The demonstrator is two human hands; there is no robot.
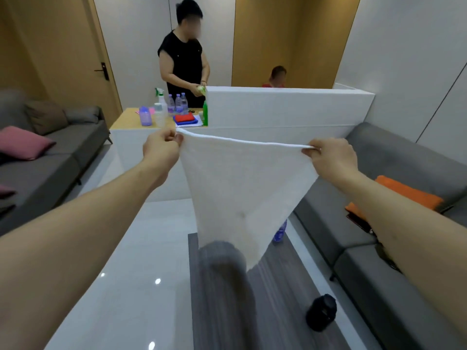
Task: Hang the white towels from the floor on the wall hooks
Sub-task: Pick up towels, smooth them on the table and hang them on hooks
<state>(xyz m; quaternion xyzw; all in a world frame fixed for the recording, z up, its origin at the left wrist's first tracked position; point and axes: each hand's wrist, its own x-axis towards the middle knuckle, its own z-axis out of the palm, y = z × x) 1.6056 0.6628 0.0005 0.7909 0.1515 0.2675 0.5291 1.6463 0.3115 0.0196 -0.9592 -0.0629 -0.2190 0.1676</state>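
White towel [242,188] hangs stretched between left hand [161,147] and right hand [331,157], each pinching a top corner

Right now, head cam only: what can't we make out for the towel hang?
- Wall hooks: none in the head view.
- White towel: lower end overlaps a blurred grey shape.
- Other towels on the floor: none visible.
- Left hand, right hand: gripped top corners hidden by the fingers.
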